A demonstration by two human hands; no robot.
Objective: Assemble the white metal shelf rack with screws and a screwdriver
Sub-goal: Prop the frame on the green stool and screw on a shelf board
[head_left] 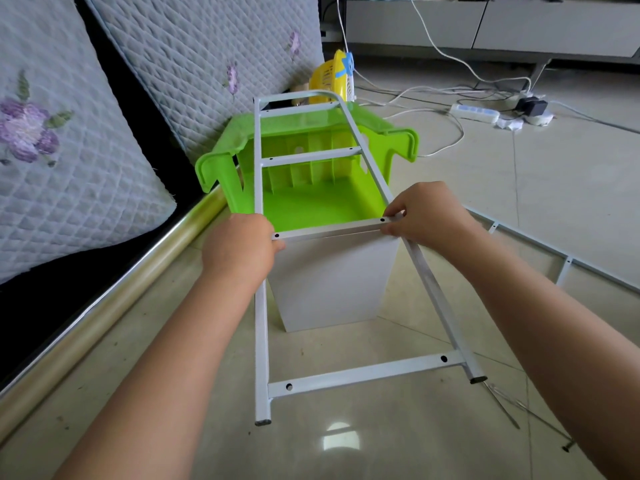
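The white side frame (262, 306) fills the middle of the frame, a ladder-shaped piece with two long rails and four cross bars. Its long axis runs from the bottom centre up toward the top centre, rounded top end pointing away from the person and the two capped feet pointing back toward them. It lies tilted, its far half propped on a green stool (304, 209) tipped on its side, probably to lift the bars to a workable height.

A white shelf panel (332, 282) hangs below the third cross bar (329, 229), its upper edge tucked right against that bar, apparently so the screw holes can be matched.

The left hand (242, 251), left of centre, has its fingers curled round the bar's left end and the panel edge. The right hand (426, 213), right of centre, pinches the bar's right end between thumb and fingers. Both seem to be steadying the panel for fastening.

A second frame piece (568, 261) lies flat at the right edge. No screwdriver is visible.
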